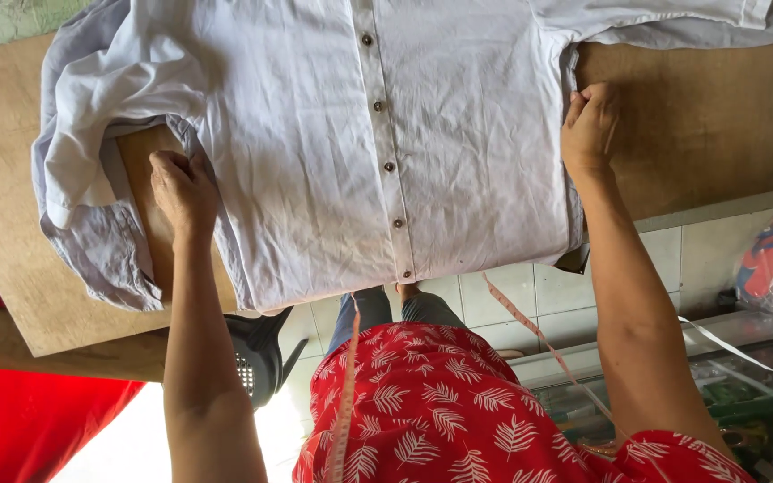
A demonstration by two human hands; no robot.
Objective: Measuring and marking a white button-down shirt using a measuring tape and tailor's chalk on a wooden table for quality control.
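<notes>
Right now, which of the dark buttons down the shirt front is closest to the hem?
The lowest button, just above the hem of the white shirt at the wooden table edge. The other four sit higher along the placket.

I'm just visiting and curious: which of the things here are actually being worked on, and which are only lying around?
In hand:
white buttoned shirt, spread flat on the wooden board
left hand and right hand, each gripping one side edge of the shirt
measuring tape, hanging from the person

Lying about:
red cloth
black object under the board
glass case

Left hand [182,183] and right hand [589,125] — 2 closed fists.
</notes>
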